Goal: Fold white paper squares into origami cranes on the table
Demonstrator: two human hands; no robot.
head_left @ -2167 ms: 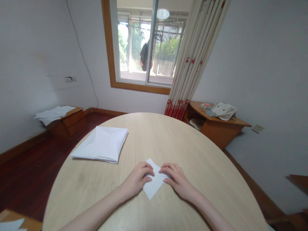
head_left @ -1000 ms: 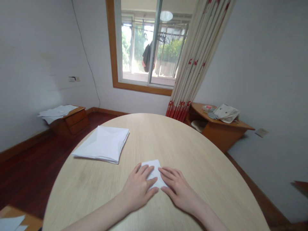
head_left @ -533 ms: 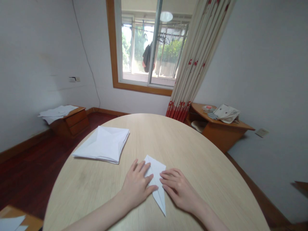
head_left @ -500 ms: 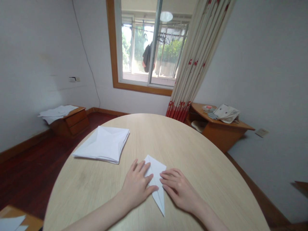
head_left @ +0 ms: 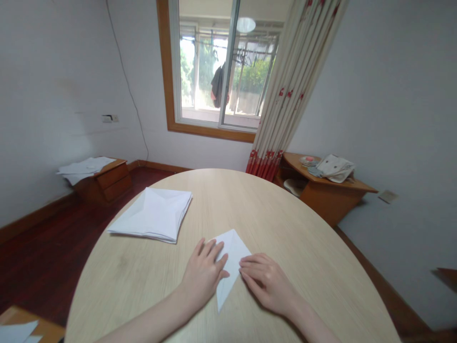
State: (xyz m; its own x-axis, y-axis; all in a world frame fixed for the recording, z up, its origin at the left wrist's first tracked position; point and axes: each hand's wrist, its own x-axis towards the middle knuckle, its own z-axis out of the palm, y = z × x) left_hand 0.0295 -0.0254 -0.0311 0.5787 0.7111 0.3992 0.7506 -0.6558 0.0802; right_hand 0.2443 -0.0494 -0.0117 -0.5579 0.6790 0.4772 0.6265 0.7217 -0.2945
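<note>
A white folded sheet of paper (head_left: 232, 257), kite-like in outline, lies on the round wooden table (head_left: 285, 238) in front of me. Its long narrow point faces toward me and slightly left. Over its left side rests my left hand (head_left: 205, 267), fingers spread and flat; that part of the paper is covered. At the paper's right edge, my right hand (head_left: 266, 281) has its thumb and fingertips drawn close together on the edge. Farther off to the left is a stack of creased white paper squares (head_left: 153, 214).
Papers lie on a low drawer cabinet (head_left: 114, 178) by the left wall. A corner shelf (head_left: 328, 195) on the right carries a cloth bag (head_left: 335, 168). Beyond the table are a window and a patterned curtain (head_left: 282, 95). More white paper (head_left: 17, 331) shows at the lower left.
The folded paper has turned: its near point swung from right to left and its far corner shifted right. My left thumb moved up slightly; both hands otherwise stay nearly in place.
</note>
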